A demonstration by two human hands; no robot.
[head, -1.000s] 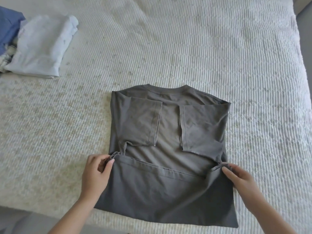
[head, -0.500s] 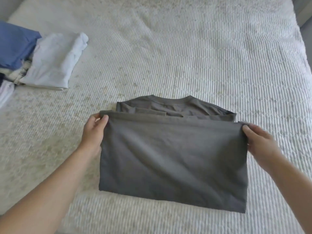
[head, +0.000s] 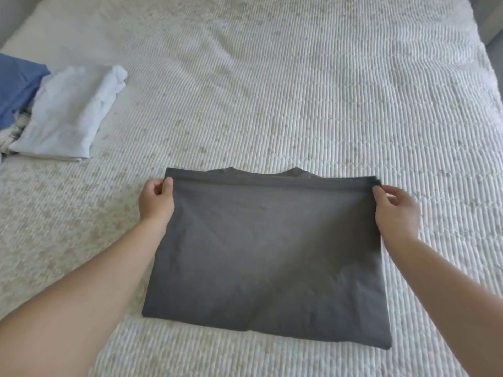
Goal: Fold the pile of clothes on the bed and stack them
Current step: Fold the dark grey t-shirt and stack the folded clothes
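Shirt: grey T-shirt (head: 261,257) lies folded in half on the bed (head: 326,91), hem edge brought up to the collar, whose rim peeks out above the fold
Left hand: left hand (head: 155,202) pinches the shirt's upper left corner, thumb on top; fingers curled
Right hand: right hand (head: 396,210) pinches the upper right corner likewise
Stack: folded pale blue garment (head: 68,115) lies well apart at the far left; a darker blue garment (head: 16,88) sits just beside it, partly out of view
Bed: covered in a white ribbed quilt
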